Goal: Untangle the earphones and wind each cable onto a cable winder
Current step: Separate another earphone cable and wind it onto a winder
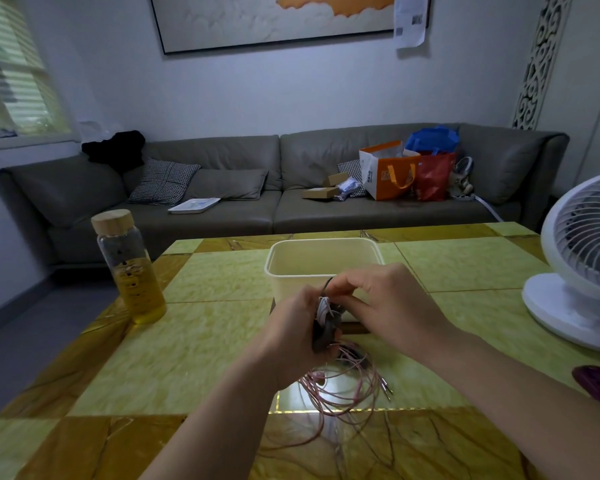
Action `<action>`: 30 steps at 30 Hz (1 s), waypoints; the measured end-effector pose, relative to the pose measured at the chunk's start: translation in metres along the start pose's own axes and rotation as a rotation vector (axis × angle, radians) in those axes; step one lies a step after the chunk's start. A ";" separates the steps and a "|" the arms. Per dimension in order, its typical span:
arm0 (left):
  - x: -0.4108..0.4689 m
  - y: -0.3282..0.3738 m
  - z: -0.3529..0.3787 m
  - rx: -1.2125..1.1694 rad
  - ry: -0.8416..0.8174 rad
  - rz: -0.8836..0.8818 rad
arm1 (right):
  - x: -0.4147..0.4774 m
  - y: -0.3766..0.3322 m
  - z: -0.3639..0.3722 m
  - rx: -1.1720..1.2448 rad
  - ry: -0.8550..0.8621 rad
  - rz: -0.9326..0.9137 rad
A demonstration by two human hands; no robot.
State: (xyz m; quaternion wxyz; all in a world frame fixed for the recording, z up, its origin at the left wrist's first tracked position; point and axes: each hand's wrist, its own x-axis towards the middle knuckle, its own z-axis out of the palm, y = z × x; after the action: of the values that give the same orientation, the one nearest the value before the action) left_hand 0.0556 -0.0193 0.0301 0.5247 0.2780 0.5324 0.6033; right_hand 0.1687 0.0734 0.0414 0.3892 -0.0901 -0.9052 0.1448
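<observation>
Left grip (291,327) clasping dark winder (323,333) above table (205,306); right grip (388,306) pinching cable (323,305) at its top. Loose pink earphones (343,386) lying tangled below. Risk: knots snagging under pull, wraps slipping off winder.

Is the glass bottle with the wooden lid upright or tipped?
Upright: the wooden-lidded glass bottle stands on the yellow tiled table, lid uppermost.

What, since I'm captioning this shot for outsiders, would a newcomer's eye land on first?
Both hands meet at mid-table: the left hand grips a dark cable winder wrapped in white cable, and the right hand pinches its top end. Below them a tangle of pink earphone cables sprawls on the table. A cream tub sits just behind, a white fan at right.
</observation>
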 end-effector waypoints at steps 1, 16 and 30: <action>-0.001 0.001 0.003 -0.004 -0.017 0.007 | 0.000 0.001 0.000 -0.024 -0.007 -0.040; -0.002 0.005 -0.003 -0.014 -0.022 0.043 | 0.004 0.005 -0.001 0.293 0.012 0.055; 0.037 0.011 -0.033 -0.034 -0.064 -0.028 | 0.038 0.050 0.008 0.555 -0.357 0.442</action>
State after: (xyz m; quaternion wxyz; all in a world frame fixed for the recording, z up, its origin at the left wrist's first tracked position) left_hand 0.0116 0.0050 0.0233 0.5548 0.2807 0.5087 0.5955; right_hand 0.1391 0.1296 0.0452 0.1945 -0.1476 -0.8440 0.4774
